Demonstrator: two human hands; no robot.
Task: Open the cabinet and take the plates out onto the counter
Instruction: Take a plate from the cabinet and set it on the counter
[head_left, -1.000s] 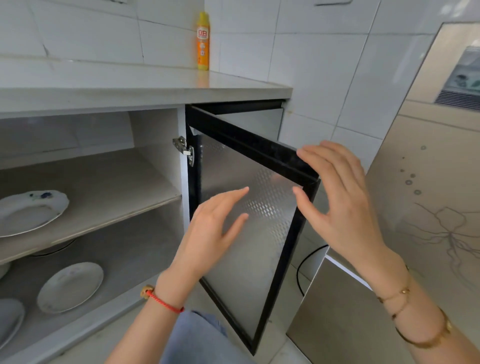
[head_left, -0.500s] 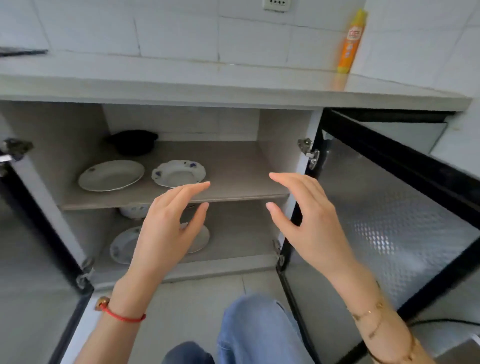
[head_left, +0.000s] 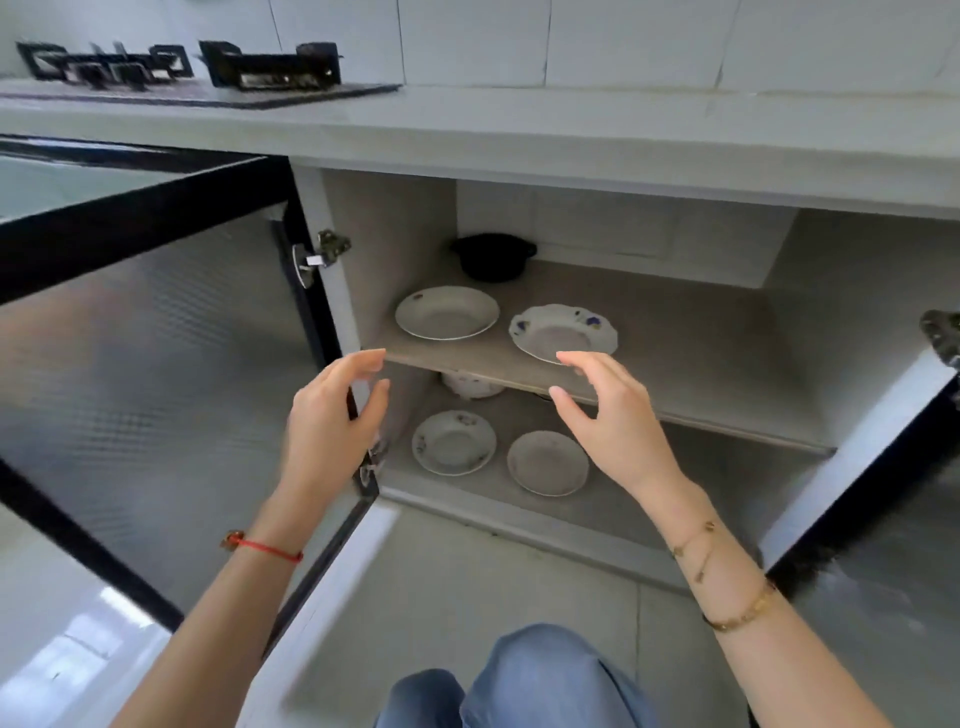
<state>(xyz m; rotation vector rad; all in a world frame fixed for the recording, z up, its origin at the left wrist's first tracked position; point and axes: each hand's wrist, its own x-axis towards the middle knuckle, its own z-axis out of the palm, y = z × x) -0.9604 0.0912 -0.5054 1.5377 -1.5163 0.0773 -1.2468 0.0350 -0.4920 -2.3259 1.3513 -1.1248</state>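
The cabinet (head_left: 597, 322) stands open, with two plates on its shelf (head_left: 675, 358) and two below. The left hand (head_left: 327, 421) and right hand (head_left: 613, 421) hover empty in front, fingers spread.

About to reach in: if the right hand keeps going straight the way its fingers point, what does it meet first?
Probably the flowered plate on the upper shelf; the right hand points at its near rim, though depth is unclear.

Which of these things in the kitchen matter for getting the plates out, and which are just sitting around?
Part of the job:
plain plate and flowered plate on the upper shelf
two lower plates
open cabinet door
counter
left hand, right hand, both empty

Just there:
black pot
stove
white dish under the shelf
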